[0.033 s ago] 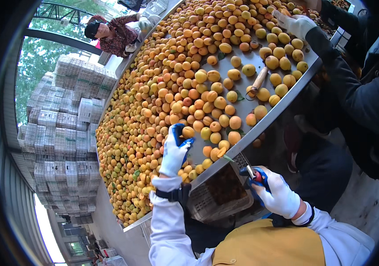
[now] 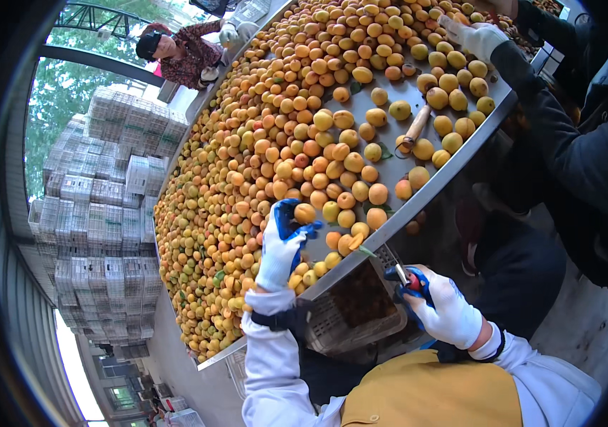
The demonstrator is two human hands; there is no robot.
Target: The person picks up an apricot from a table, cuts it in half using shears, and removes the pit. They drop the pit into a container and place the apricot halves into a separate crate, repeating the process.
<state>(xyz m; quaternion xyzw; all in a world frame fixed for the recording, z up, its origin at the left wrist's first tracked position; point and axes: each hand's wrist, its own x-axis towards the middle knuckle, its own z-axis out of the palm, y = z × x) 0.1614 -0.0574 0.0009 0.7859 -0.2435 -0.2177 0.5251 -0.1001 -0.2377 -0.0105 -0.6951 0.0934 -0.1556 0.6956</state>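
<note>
My left hand [image 2: 284, 242], in a white glove with blue coated fingers, reaches over the near edge of a metal sorting table [image 2: 389, 226]. Its thumb and fingers curl round a ripe orange-yellow apricot [image 2: 304, 213]. My right hand [image 2: 443, 304], gloved alike, is closed on a small red-handled tool [image 2: 413, 282] with a metal end, just outside the table's rim. What kind of tool it is cannot be made out. Heaped apricots [image 2: 247, 178] cover much of the table. Cut apricot pieces [image 2: 355, 240] lie at the rim between my hands.
A wooden-handled tool [image 2: 416, 127] with a metal loop lies among apricots. Below the rim stands a plastic crate [image 2: 329, 331]. A co-worker's gloved hand [image 2: 478, 39] works at the right; another person [image 2: 183, 57] is across the table. Stacked crates [image 2: 104, 220] stand at left.
My left hand has shifted slightly to the right, its thumb closer round the apricot, which has moved a little too. My right hand stays where it was.
</note>
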